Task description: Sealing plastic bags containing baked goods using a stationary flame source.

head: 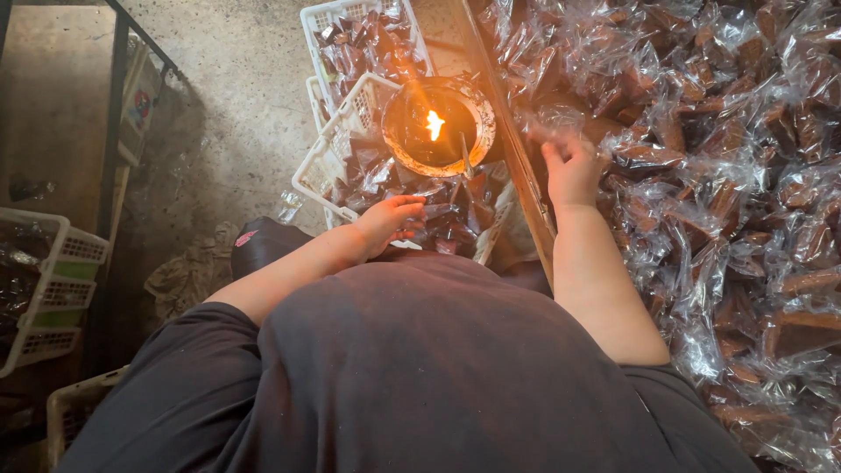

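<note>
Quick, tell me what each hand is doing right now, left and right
Left hand: loosely curled, resting on the wrapped packets in the white basket; a grip cannot be told.
Right hand: fingers bent, reaching into the pile of clear-wrapped packets; whether it holds one cannot be told.

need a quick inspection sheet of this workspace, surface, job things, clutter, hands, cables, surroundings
surface: a heap of clear-wrapped brown pieces covers the right side, edged by a wooden board
job's things: a round bowl with a small flame sits over a white basket of wrapped pieces
clutter: loose clear wrap and a cloth lie on the floor
hands: left hand rests on the wrapped pieces in the basket; right hand reaches into the heap, its grip blurred
cables: nothing seen
surroundings: concrete floor, more white baskets at the left, a dark metal frame
</note>
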